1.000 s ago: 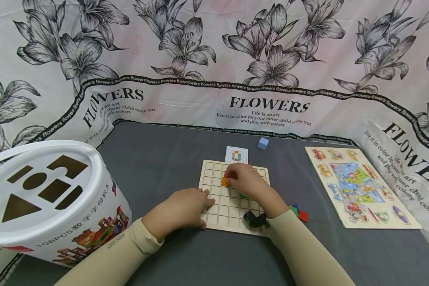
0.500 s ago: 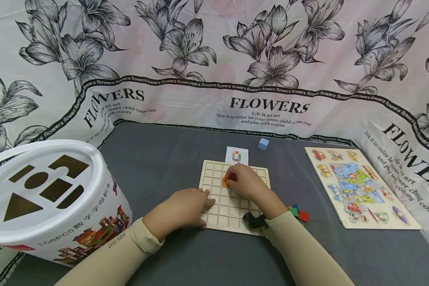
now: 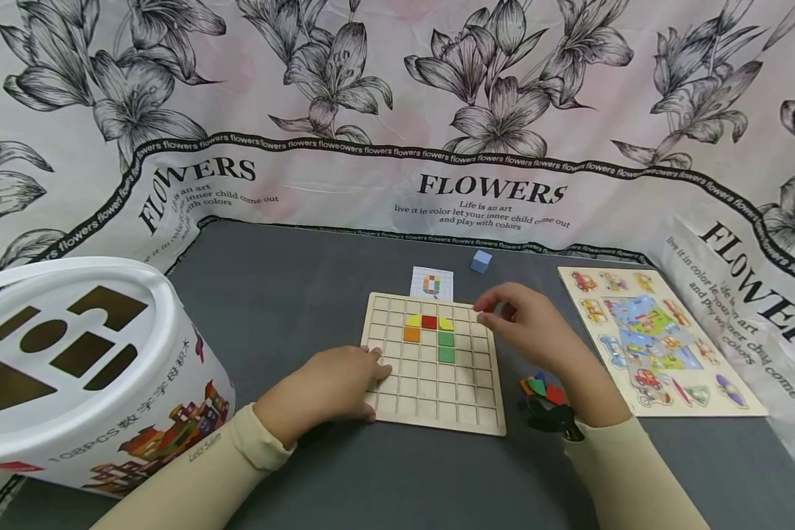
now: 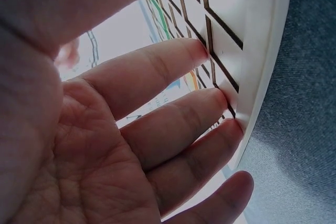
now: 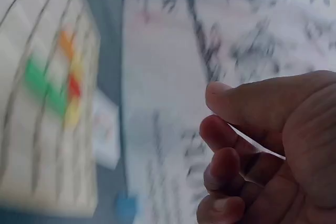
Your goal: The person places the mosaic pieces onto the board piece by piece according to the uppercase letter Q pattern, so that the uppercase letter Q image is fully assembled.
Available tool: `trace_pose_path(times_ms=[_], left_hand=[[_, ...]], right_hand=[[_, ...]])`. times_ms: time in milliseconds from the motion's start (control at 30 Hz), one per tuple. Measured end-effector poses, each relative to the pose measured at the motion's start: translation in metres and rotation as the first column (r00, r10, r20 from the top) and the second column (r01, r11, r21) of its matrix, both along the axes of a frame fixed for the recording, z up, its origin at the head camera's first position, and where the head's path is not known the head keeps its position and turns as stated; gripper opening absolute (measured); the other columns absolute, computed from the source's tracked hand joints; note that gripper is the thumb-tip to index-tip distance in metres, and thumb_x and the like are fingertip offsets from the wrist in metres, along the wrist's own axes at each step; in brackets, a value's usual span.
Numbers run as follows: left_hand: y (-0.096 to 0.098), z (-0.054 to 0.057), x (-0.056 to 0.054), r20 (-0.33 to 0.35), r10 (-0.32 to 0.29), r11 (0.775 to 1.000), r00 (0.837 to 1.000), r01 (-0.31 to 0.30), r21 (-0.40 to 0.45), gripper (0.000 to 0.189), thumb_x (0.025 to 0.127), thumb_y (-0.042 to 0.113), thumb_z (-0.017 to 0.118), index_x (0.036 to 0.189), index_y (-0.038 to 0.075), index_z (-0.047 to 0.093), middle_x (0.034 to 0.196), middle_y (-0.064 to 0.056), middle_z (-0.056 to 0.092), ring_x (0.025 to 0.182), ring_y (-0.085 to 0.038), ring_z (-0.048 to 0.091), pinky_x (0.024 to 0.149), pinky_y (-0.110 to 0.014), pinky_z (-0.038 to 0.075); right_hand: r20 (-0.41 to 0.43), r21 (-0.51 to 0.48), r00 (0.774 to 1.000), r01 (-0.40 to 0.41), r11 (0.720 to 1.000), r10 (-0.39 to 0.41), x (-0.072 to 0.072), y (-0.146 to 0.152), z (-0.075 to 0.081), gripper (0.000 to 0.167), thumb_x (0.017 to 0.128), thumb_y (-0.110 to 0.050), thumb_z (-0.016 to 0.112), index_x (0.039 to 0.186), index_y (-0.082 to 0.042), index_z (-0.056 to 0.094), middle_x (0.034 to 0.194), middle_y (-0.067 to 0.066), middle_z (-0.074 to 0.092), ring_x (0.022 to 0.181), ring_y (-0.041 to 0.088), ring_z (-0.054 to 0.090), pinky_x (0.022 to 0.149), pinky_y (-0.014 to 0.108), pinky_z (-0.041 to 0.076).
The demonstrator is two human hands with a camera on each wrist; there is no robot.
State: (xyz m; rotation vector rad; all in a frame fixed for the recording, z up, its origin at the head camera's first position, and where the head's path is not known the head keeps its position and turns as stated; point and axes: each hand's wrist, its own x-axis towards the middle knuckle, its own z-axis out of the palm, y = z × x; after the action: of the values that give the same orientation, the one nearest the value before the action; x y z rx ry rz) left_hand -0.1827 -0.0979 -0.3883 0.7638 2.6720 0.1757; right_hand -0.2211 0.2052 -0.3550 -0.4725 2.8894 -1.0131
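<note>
My left hand (image 3: 334, 384) rests at the left edge of a wooden grid board (image 3: 430, 401). In the left wrist view its fairly straight fingers (image 4: 178, 114) touch the board's face and rim. On the board lie a red square (image 3: 429, 322) between two yellow corner pieces (image 3: 414, 321), an orange square (image 3: 411, 335) on the left and two green squares (image 3: 446, 347) on the right. My right hand (image 3: 536, 327) hovers by the board's upper right edge, fingers loosely bent. Its thumb and index finger stand slightly apart with nothing between them in the right wrist view.
Behind the board lies a pattern card (image 3: 432, 285), with a blue cube (image 3: 481, 261) to its right. Loose coloured pieces (image 3: 553, 395) lie right of the board. A picture puzzle board (image 3: 709, 397) is farther right; a big white bucket (image 3: 202, 368) stands left.
My right hand has let go of the orange square, leaving it on the board, and moved right, uncovering the row of pieces. The left hand keeps its place; the head view has shifted slightly.
</note>
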Motion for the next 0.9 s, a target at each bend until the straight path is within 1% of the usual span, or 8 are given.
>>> trace_pose_path(times_ms=[67, 200, 300, 433, 500, 733, 833, 900], left_hand=[[-0.001, 0.002, 0.001, 0.004, 0.008, 1.0, 1.0, -0.008, 0.004, 0.069, 0.087, 0.031, 0.094, 0.15, 0.022, 0.069, 0.164, -0.011, 0.057, 0.15, -0.03, 0.057, 0.118, -0.05, 0.051], [-0.002, 0.005, 0.001, 0.01, 0.018, 1.0, 1.0, -0.018, 0.004, 0.068, 0.087, 0.03, 0.094, 0.15, 0.021, 0.069, 0.164, -0.011, 0.057, 0.15, -0.031, 0.056, 0.118, -0.05, 0.05], [-0.001, 0.004, 0.001, 0.009, 0.015, 1.0, 1.0, -0.015, -0.001, 0.068, 0.087, 0.031, 0.094, 0.15, 0.021, 0.069, 0.164, -0.01, 0.057, 0.15, -0.031, 0.056, 0.118, -0.05, 0.05], [0.0, 0.004, 0.0, 0.002, 0.008, 1.0, 1.0, -0.008, -0.007, 0.069, 0.087, 0.032, 0.094, 0.15, 0.022, 0.069, 0.164, -0.01, 0.057, 0.15, -0.03, 0.056, 0.118, -0.05, 0.051], [0.0, 0.003, 0.0, 0.0, 0.008, 1.0, 1.0, -0.008, -0.007, 0.069, 0.087, 0.032, 0.094, 0.15, 0.022, 0.069, 0.164, -0.01, 0.057, 0.15, -0.03, 0.056, 0.118, -0.051, 0.051], [0.0, -0.001, -0.002, -0.007, -0.001, 1.0, 1.0, 0.001, -0.009, 0.068, 0.087, 0.033, 0.094, 0.15, 0.022, 0.069, 0.163, -0.009, 0.058, 0.149, -0.03, 0.057, 0.117, -0.051, 0.051], [0.0, -0.002, -0.002, -0.009, -0.004, 1.0, 1.0, 0.003, -0.013, 0.068, 0.088, 0.033, 0.093, 0.15, 0.022, 0.069, 0.163, -0.009, 0.058, 0.148, -0.03, 0.058, 0.117, -0.05, 0.052], [0.001, -0.002, -0.002, -0.006, -0.003, 1.0, 1.0, 0.003, -0.011, 0.068, 0.088, 0.033, 0.093, 0.15, 0.022, 0.068, 0.163, -0.009, 0.058, 0.148, -0.03, 0.058, 0.117, -0.051, 0.052]], right_hand=[[0.032, 0.042, 0.999, 0.009, 0.999, -0.01, 0.005, 0.02, -0.01, 0.009, 0.106, -0.014, 0.071, 0.115, -0.012, 0.075, 0.1, 0.005, 0.068, 0.079, 0.022, 0.058, 0.067, 0.035, 0.05], [0.088, 0.104, 0.995, -0.056, 0.993, 0.047, 0.02, 0.051, -0.033, 0.014, 0.103, -0.016, 0.077, 0.116, -0.012, 0.076, 0.098, 0.002, 0.067, 0.073, 0.013, 0.056, 0.063, 0.031, 0.049], [0.082, 0.156, 0.991, -0.114, 0.981, 0.103, 0.031, 0.066, -0.044, 0.02, 0.099, -0.017, 0.082, 0.117, -0.013, 0.078, 0.107, 0.0, 0.068, 0.07, 0.006, 0.051, 0.063, 0.029, 0.047], [0.06, 0.211, 0.989, -0.147, 0.966, 0.137, 0.041, 0.077, -0.052, 0.024, 0.095, -0.015, 0.086, 0.118, -0.013, 0.079, 0.117, 0.004, 0.07, 0.075, 0.002, 0.049, 0.067, 0.028, 0.047], [0.056, 0.228, 0.989, -0.144, 0.963, 0.135, 0.043, 0.079, -0.053, 0.024, 0.095, -0.014, 0.086, 0.118, -0.013, 0.079, 0.118, 0.005, 0.071, 0.078, 0.003, 0.051, 0.068, 0.029, 0.048], [0.069, 0.287, 0.997, -0.057, 0.956, 0.039, 0.042, 0.075, -0.053, 0.024, 0.094, -0.017, 0.087, 0.115, -0.011, 0.079, 0.115, 0.006, 0.074, 0.093, 0.015, 0.064, 0.077, 0.039, 0.054], [0.085, 0.29, 0.996, -0.036, 0.956, 0.012, 0.042, 0.074, -0.055, 0.023, 0.094, -0.016, 0.087, 0.114, -0.01, 0.077, 0.113, 0.007, 0.072, 0.09, 0.016, 0.063, 0.075, 0.039, 0.053], [0.075, 0.289, 0.997, -0.023, 0.957, 0.002, 0.041, 0.072, -0.056, 0.021, 0.094, -0.015, 0.087, 0.111, -0.012, 0.077, 0.112, 0.006, 0.071, 0.087, 0.015, 0.061, 0.074, 0.037, 0.052]])
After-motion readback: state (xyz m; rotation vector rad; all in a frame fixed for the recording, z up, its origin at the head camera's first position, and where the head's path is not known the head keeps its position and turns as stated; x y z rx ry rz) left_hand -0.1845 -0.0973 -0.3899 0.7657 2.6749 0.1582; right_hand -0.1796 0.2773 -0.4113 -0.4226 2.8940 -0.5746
